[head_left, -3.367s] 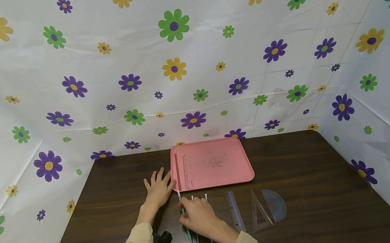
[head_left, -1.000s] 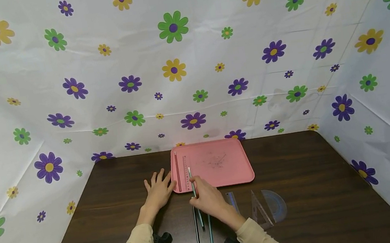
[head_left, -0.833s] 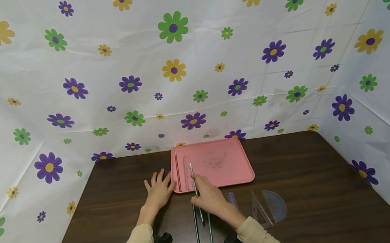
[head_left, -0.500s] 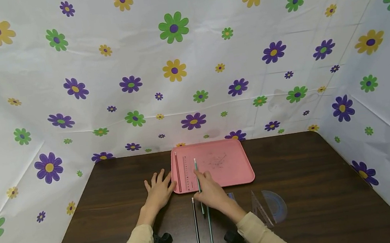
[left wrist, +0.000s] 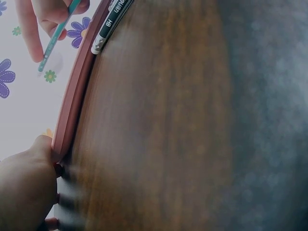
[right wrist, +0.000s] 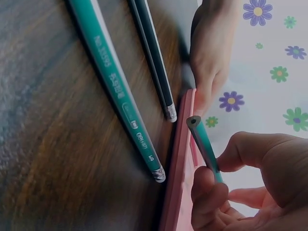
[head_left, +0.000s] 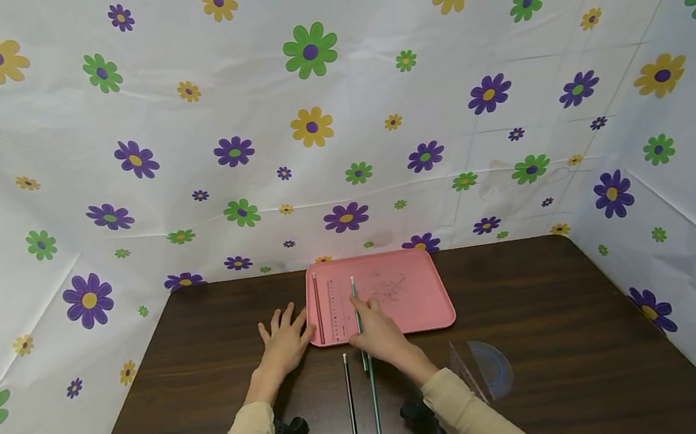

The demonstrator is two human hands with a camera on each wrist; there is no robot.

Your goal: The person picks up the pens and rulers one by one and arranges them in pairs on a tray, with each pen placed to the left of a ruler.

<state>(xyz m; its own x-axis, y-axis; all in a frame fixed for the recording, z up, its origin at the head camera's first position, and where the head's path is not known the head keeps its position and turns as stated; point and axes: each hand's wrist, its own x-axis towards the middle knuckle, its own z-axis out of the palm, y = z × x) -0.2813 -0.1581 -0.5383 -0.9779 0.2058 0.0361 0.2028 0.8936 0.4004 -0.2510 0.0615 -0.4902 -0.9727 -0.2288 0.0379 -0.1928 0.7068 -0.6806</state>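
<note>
My right hand [head_left: 379, 334] pinches a green pencil [head_left: 354, 288] between thumb and fingers over the pink tray [head_left: 419, 303]. Its pale tip points to the tray's back; in the right wrist view the flat, unsharpened end of the green pencil [right wrist: 204, 142] faces the camera. With fingers spread, my left hand [head_left: 284, 344] rests at the tray's left edge, thumb side touching the rim. Inside the tray lie a dark red pencil [head_left: 318, 309] and a clear ruler [head_left: 334, 314], side by side. A black pencil [head_left: 353, 421] and another green pencil [head_left: 377, 418] lie on the table in front.
To the right, a clear set square [head_left: 468, 373] and a protractor [head_left: 494, 370] lie on the brown table [head_left: 568, 334]; my right sleeve partly covers the set square. Another ruler there is mostly hidden by that arm. A flower-printed sheet [head_left: 333, 101] stands behind the table.
My right hand has lifted the green pencil from the table's left spot and carried it up and right over the tray, straightening it. The left hand stays put.
</note>
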